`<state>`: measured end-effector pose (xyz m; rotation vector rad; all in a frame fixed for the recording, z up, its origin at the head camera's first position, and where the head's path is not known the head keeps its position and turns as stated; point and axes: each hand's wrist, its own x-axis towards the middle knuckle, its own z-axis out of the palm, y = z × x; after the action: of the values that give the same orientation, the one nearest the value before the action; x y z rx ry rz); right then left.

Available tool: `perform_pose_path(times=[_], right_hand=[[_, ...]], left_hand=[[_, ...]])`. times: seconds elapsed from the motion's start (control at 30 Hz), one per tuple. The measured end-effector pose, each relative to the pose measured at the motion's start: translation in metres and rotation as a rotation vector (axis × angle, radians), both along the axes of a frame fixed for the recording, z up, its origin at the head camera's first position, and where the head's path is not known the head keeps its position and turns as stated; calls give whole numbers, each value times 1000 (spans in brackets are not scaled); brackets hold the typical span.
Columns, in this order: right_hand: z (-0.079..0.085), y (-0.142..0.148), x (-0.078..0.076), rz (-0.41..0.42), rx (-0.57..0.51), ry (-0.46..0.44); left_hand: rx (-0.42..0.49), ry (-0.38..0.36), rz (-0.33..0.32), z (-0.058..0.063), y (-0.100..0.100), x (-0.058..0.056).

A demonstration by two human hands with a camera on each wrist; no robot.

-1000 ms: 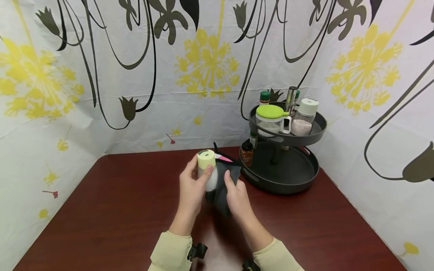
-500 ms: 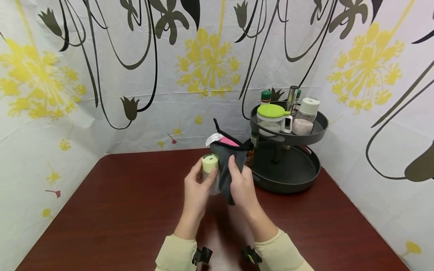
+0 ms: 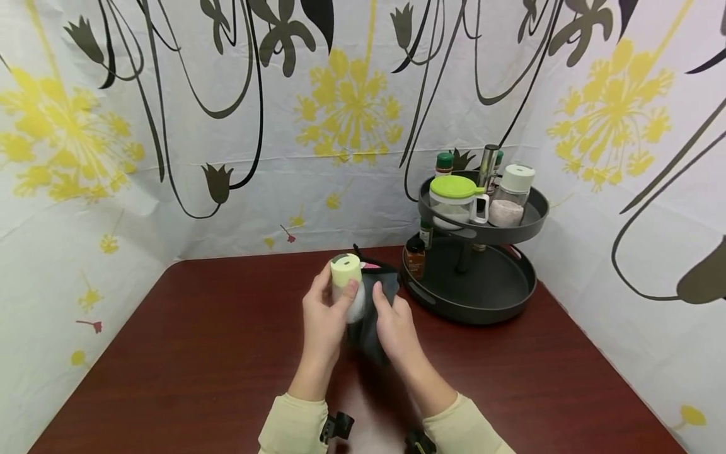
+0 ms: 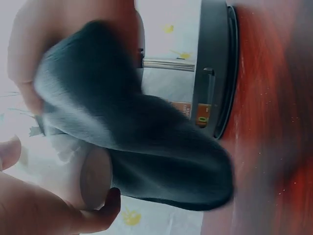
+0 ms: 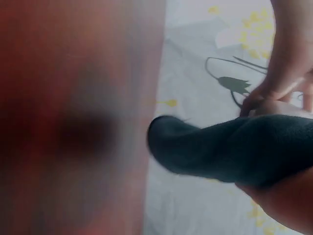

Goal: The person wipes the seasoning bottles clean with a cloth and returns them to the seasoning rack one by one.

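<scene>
My left hand (image 3: 323,321) grips a small shaker jar (image 3: 346,271) with a pale yellow-green cap and a whitish body, held upright above the table. Beside it, my right hand (image 3: 398,328) holds a dark grey cloth (image 3: 368,334) with black edging, thumb on top, against the jar's right side. A bit of pink shows at the cloth's upper edge. The left wrist view shows the jar's round base (image 4: 96,178) next to the hanging cloth (image 4: 146,132). In the right wrist view the cloth (image 5: 234,147) hides part of the jar.
A two-tier black turntable rack (image 3: 471,309) stands at the back right. On its upper tier are a green-lidded pot (image 3: 454,195), a white-capped jar (image 3: 507,202) and green-capped bottles. A brown spice jar (image 3: 415,260) sits on the lower tier. Patterned sheeting surrounds the dark red table (image 3: 198,353).
The cloth rose beside the jar half a second ago, showing more pink and a white tag, and is now lowered again. The jar has shifted slightly left and up.
</scene>
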<state>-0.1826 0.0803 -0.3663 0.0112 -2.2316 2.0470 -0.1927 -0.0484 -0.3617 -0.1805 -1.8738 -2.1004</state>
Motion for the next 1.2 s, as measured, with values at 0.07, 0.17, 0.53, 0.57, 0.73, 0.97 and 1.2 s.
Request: perform_pose_path(times=[0.07, 0.17, 0.53, 0.57, 0.73, 0.97, 1.2], right_hand=[[10, -1, 0, 9, -3, 43], [26, -2, 4, 8, -35, 133], [-2, -11, 18, -25, 0, 98], [-5, -11, 18, -19, 22, 77], [0, -7, 12, -15, 60, 33], [33, -7, 15, -9, -67, 175], [22, -10, 20, -59, -81, 158]], left_hand=[[-7, -2, -7, -2, 1, 0], [-29, -5, -15, -4, 2, 1], [-22, -5, 29, -3, -7, 16], [-18, -4, 30, -3, -8, 16], [-12, 3, 12, -4, -7, 15], [-35, 9, 3, -6, 1, 10], [-38, 25, 25, 2, 4, 6]])
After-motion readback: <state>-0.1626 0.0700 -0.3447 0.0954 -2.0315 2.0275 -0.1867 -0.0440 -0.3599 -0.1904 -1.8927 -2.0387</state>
